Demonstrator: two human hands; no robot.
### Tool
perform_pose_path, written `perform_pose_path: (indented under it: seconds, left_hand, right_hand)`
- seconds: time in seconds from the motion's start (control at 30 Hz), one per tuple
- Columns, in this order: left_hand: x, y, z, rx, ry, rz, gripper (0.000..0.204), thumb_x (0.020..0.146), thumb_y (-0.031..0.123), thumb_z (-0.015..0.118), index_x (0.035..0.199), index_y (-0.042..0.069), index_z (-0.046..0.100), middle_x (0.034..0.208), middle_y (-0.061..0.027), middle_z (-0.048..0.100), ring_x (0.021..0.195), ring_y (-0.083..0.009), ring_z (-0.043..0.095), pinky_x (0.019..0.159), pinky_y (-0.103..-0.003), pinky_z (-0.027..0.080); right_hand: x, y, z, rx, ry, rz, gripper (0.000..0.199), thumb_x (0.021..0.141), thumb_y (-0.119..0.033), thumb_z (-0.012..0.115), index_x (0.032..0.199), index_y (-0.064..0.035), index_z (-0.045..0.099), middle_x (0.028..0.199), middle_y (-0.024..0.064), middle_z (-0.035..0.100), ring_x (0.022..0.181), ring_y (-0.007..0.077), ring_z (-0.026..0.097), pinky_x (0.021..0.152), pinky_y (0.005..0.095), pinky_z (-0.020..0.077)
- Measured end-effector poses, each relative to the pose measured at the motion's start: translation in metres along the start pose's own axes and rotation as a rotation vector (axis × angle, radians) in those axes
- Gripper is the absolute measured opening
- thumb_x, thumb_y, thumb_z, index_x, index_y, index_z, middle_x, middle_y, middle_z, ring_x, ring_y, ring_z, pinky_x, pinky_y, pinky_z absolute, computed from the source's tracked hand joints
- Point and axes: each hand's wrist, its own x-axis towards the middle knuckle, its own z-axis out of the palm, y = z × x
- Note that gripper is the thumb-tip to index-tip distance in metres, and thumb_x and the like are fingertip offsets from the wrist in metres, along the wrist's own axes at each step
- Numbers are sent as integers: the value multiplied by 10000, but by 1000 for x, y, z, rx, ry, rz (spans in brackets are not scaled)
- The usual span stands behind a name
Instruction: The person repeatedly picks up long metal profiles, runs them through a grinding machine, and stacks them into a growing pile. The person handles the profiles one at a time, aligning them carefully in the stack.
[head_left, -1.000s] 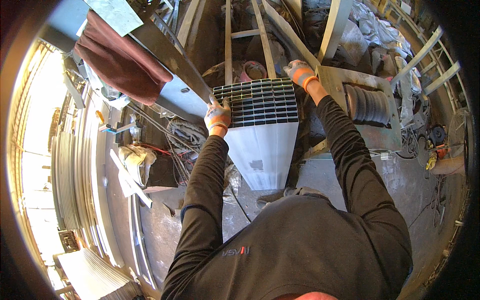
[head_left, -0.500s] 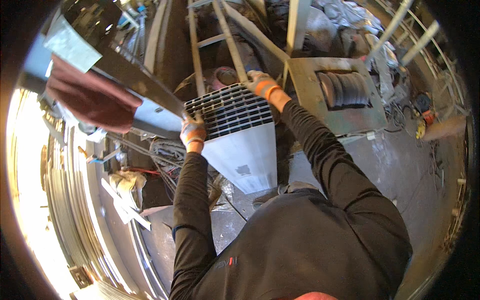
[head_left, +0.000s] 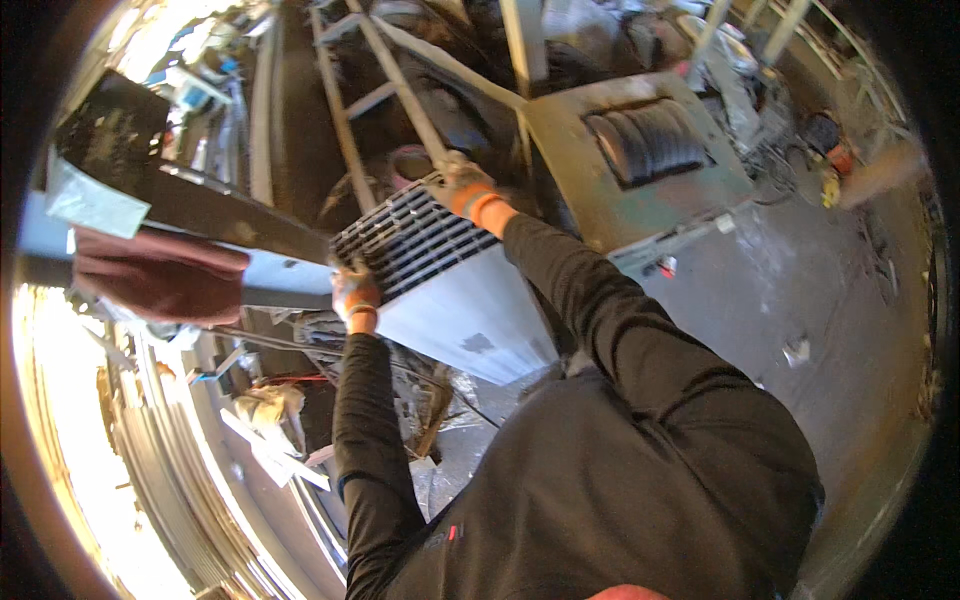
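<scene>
In front of me stands a tall metal piece with a bar grating (head_left: pixel 418 240) on top and a smooth pale sheet-metal side (head_left: pixel 465 325) facing my body. A dark patch marks that side. My left hand (head_left: pixel 357 292), in an orange and grey work glove, grips the grating's left corner, fingers bent over the edge. At the far right corner, my right hand (head_left: pixel 465 188), gloved alike, is closed over the grating's rim. Its fingertips are partly hidden. The piece's lower end reaches down close to my torso.
A greenish metal frame holding a dark ribbed roll (head_left: pixel 650 142) stands to the right. Beyond the grating lies a ladder-like metal frame (head_left: pixel 350 100). A dark beam with a maroon cloth (head_left: pixel 165 275) runs on the left, above long pale profiles (head_left: pixel 165 440). Cables and scraps lie around.
The whole view has turned, so the metal piece, both hands and the surroundings sit further left and slightly tilted. Both hands keep their hold on the grating.
</scene>
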Motion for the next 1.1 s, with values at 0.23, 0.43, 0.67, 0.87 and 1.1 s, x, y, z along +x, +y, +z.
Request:
perform_pose_path:
  seconds: [0.23,0.43,0.67,0.87,1.1]
  left_hand:
    - [-10,14,-21,-292,121,-209,788,1164,564,444,1727,18,366,1490,-367,651,1309,-515,696,1101,-535,569]
    - [-12,22,-35,-320,30,-260,825,1167,593,432,1761,33,315,1564,-363,597,1364,-509,665,1128,-537,546]
    - [-7,25,-30,-313,33,-266,819,1167,585,452,1762,46,293,1548,-359,605,1328,-527,679,1100,-556,561]
    - [4,21,-32,-240,-63,-268,842,1165,625,428,1796,106,226,1596,-335,569,1363,-538,649,1125,-580,541]
    - [-56,24,-52,-446,434,2,695,1132,362,644,1686,-7,445,1662,-302,521,1477,-490,545,1236,-541,435]
  right_hand:
    - [3,2,5,-109,43,-60,739,1081,-655,606,1652,-186,574,1801,162,378,1524,451,537,1246,582,490]
    - [-2,-2,2,-117,84,-81,729,1081,-674,598,1621,-184,590,1732,159,433,1467,468,578,1170,599,545]
    - [-6,-9,-15,-157,-8,-78,702,1123,-613,566,1648,-149,533,1734,200,427,1501,443,549,1183,598,534]
    - [0,-2,-16,-110,-72,-96,756,1132,-648,511,1739,-199,464,1857,166,281,1609,451,440,1298,583,415]
    - [-15,20,-26,267,420,-295,708,1073,-475,747,1633,-74,581,1642,262,570,1485,429,585,1229,528,485]
